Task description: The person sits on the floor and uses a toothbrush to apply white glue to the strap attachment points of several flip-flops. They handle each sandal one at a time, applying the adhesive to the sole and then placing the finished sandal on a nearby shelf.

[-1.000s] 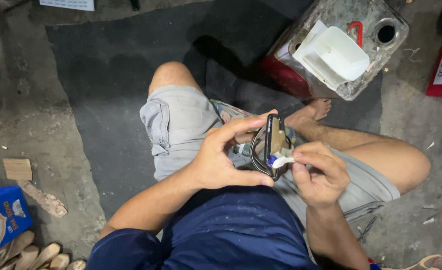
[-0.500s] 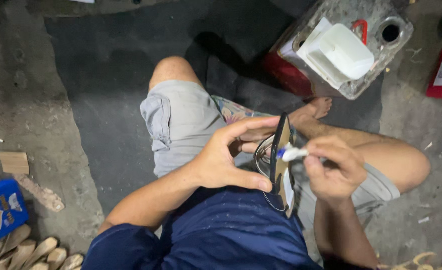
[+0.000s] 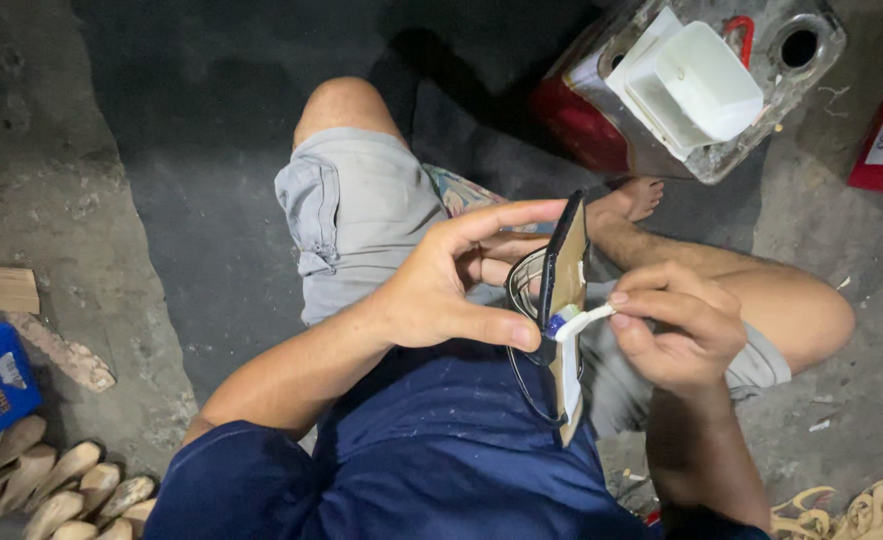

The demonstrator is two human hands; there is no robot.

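From above I see my left hand [image 3: 441, 290] gripping a flat sandal sole [image 3: 567, 300] with black straps, held on edge over my lap, thumb under and fingers curled over its top. My right hand [image 3: 676, 335] is closed around a small white brush [image 3: 579, 322] with a blue tip, which touches the sole's tan face. I sit cross-legged on a dark concrete floor [image 3: 191, 200]. A dented metal can [image 3: 761, 110] carrying a white tub [image 3: 696, 80] stands beyond my knee

sole [image 3: 568, 300] tan, black-edged; brush [image 3: 579, 321] white, blue-tipped; shorts [image 3: 361, 215] grey
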